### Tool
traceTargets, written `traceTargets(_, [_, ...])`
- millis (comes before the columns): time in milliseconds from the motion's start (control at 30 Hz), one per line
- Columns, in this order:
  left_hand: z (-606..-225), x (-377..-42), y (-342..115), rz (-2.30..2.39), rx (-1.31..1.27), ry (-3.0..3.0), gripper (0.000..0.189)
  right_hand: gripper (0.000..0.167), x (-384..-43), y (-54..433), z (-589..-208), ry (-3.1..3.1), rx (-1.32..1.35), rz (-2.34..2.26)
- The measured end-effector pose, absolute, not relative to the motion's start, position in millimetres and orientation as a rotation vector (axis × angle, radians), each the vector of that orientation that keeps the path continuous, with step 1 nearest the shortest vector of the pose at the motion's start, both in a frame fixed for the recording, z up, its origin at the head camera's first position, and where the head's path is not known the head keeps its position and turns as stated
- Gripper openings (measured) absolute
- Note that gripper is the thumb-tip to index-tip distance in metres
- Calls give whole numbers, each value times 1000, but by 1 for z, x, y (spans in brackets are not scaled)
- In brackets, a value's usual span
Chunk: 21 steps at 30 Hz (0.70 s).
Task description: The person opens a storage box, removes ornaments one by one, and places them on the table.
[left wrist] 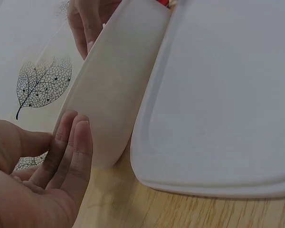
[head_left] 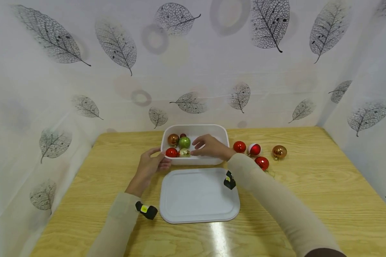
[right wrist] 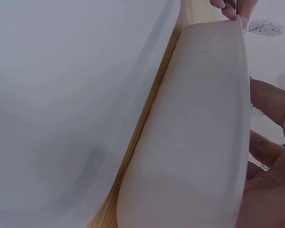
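Note:
A white plastic box (head_left: 197,161) stands at the back of the table with several Christmas baubles in it: a copper one (head_left: 173,140), a green one (head_left: 184,142), a red one (head_left: 172,152), a pale gold one (head_left: 184,152) and a small dark red one (head_left: 183,135). My left hand (head_left: 150,163) holds the box's front left corner, its fingers against the outer wall and its thumb at the rim. Over the box's inside, my right hand (head_left: 209,147) has its fingers loosely bent and apart, close beside the pale gold bauble. No bauble shows in its grasp.
A white lid (head_left: 199,195) lies flat in front of the box. Right of the box lie red baubles (head_left: 239,146) (head_left: 262,163), a red-and-white bauble (head_left: 254,149) and a gold bauble (head_left: 279,152). A leaf-patterned sheet (head_left: 193,78) hangs behind the wooden table (head_left: 115,142).

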<state>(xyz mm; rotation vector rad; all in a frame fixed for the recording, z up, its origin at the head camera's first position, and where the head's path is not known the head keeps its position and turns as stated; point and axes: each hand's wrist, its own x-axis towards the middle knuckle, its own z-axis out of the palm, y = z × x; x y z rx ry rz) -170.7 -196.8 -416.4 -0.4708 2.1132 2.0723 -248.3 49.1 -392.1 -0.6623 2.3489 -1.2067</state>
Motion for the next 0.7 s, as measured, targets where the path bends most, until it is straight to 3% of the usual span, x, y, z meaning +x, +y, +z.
traceTargets(700, [-418,-170,-196,2096,-444,2106,46,36,-255,18,-406,2397,-693,-1120])
